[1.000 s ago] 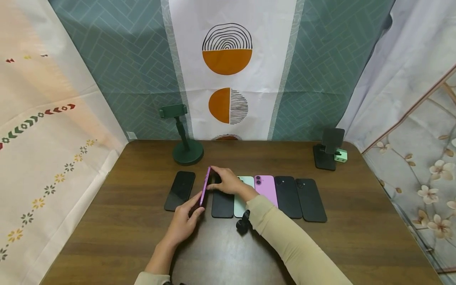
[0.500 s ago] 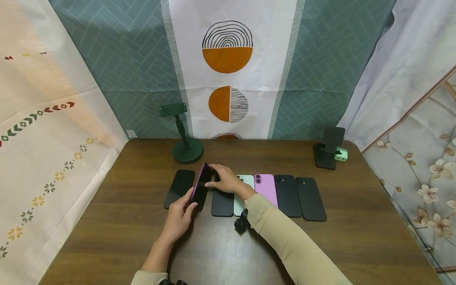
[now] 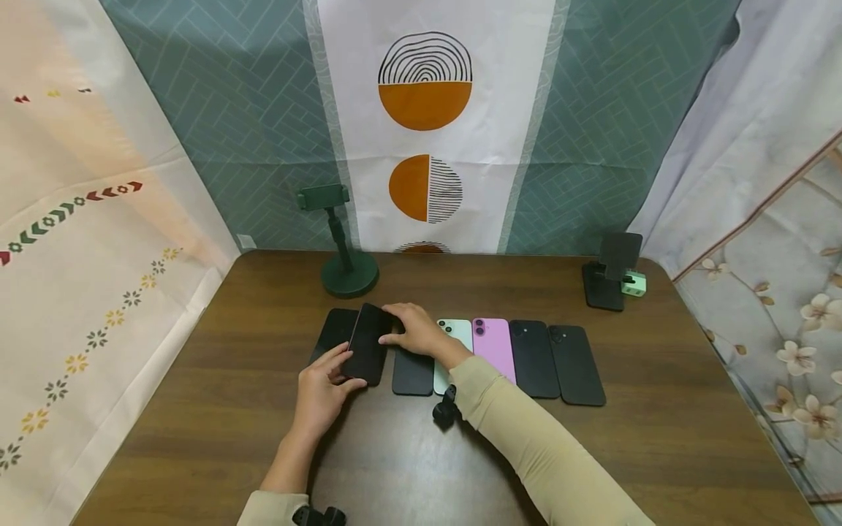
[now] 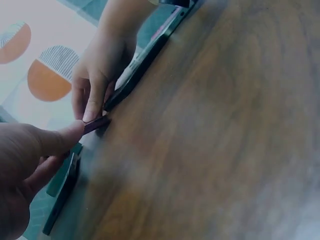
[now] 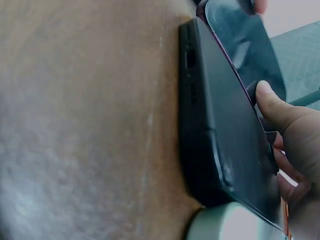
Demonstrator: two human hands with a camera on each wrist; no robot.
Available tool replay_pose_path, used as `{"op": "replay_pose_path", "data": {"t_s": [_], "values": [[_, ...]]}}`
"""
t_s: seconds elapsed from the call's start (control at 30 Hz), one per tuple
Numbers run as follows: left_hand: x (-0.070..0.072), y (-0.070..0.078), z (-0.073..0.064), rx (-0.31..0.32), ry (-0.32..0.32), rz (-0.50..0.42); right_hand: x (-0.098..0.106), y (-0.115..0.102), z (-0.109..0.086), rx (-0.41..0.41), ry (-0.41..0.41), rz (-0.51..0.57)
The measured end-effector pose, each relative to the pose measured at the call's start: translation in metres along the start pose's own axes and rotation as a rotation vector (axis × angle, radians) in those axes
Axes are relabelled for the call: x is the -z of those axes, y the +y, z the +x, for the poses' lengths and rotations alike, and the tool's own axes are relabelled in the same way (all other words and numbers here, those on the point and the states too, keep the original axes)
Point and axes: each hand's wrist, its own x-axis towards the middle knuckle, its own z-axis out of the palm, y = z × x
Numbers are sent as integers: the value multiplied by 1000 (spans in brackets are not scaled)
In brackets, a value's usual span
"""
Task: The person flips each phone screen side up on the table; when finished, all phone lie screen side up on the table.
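Observation:
Between my two hands is a smartphone [image 3: 370, 343] with a black screen turned up and a purple edge [image 5: 223, 44]. It lies close to the table, slightly tilted. My left hand [image 3: 318, 398] grips its left side and lower corner, the thumb at the bottom. On the right side, my right hand [image 3: 419, 332] holds it near the top, thumb [image 5: 266, 95] at the screen's edge and fingers partly hidden. Left of it, a black phone [image 3: 334, 329] is partly covered by the left hand and the held phone. Another black phone [image 3: 412, 372] lies directly right, under my right hand.
Rightward in a row lie a mint phone [image 3: 459, 332], a pink phone [image 3: 493, 347] and two black phones [image 3: 534, 358]. A green phone stand [image 3: 349, 274] is at the back left. A black stand [image 3: 603, 291] and small mint block [image 3: 634, 283] are at the back right.
The phone has gone from nearly upright on edge to almost flat, tipping leftward so its black screen shows. My left hand has moved left and turned with it; the right has barely moved.

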Motion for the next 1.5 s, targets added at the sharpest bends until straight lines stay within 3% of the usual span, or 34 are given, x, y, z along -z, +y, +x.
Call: {"op": "replay_pose_path", "data": {"t_s": [0.2,0.63,0.97,1.17,1.5], "values": [[-2,-7,1,-44,-9,185,6,0,-1,9,-26,-12],[-2,-9,4,-14,-49,190,7,1,-4,21,-35,-21],[-4,-8,1,-53,-99,256,8,3,-7,29,-34,-33],[-3,-5,0,-39,-131,265,7,6,-10,47,-33,-4],[-4,6,-4,-37,-188,308,13,16,-21,13,68,46]]}}
